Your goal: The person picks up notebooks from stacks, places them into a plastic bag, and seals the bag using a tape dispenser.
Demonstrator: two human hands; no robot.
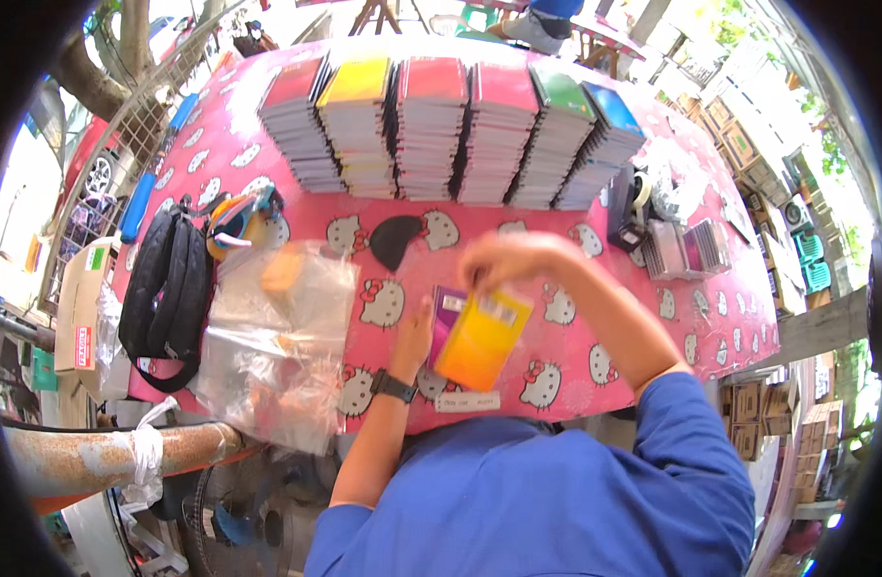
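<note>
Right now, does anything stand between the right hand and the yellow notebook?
Nothing visible does: the right hand is at the upper edge of the yellow notebook. A purple notebook shows left of it, beside the left hand.

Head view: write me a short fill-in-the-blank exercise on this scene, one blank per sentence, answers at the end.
1. The tall notebook stacks at the back number ____.
2. The rightmost stack has a ____ top cover.
3. The yellow-orange notebook, with the right hand at its upper edge, partly covers a ____ one.
4. A dark watch is worn on the ____ wrist.

Missing words: six; blue; purple; left.
</note>
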